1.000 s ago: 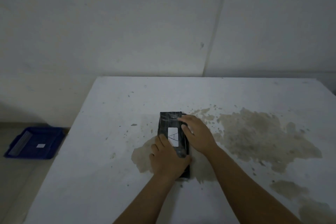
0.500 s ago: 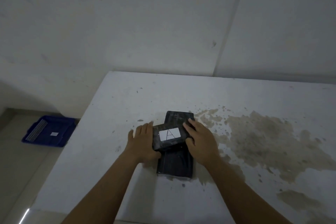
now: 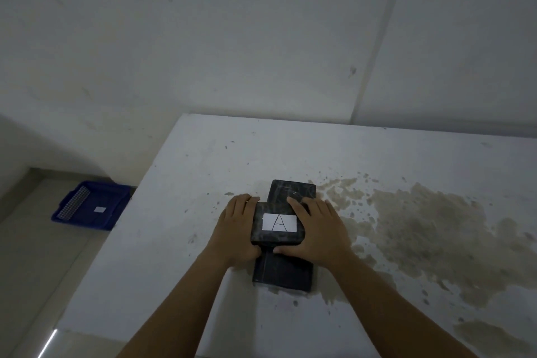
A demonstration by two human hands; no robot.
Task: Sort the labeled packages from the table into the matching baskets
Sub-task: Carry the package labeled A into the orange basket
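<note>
A black wrapped package with a white label marked A (image 3: pixel 278 224) lies crosswise on top of a second, longer black package (image 3: pixel 283 269) on the white table (image 3: pixel 174 212). My left hand (image 3: pixel 236 231) grips the labelled package at its left end. My right hand (image 3: pixel 318 229) grips its right end, fingers over the top edge and thumb under the near edge. The lower package's label is not visible. A blue basket (image 3: pixel 91 206) with a small white label sits on the floor to the left of the table.
A large brownish stain (image 3: pixel 430 229) spreads over the right half of the table. The table's left edge runs close to the basket, and a white wall (image 3: pixel 261 38) stands right behind the table.
The labelled package was turned from lengthwise to crosswise on the stack. My left hand moved from its near end to its left side. The view shifted left, so the basket appears nearer.
</note>
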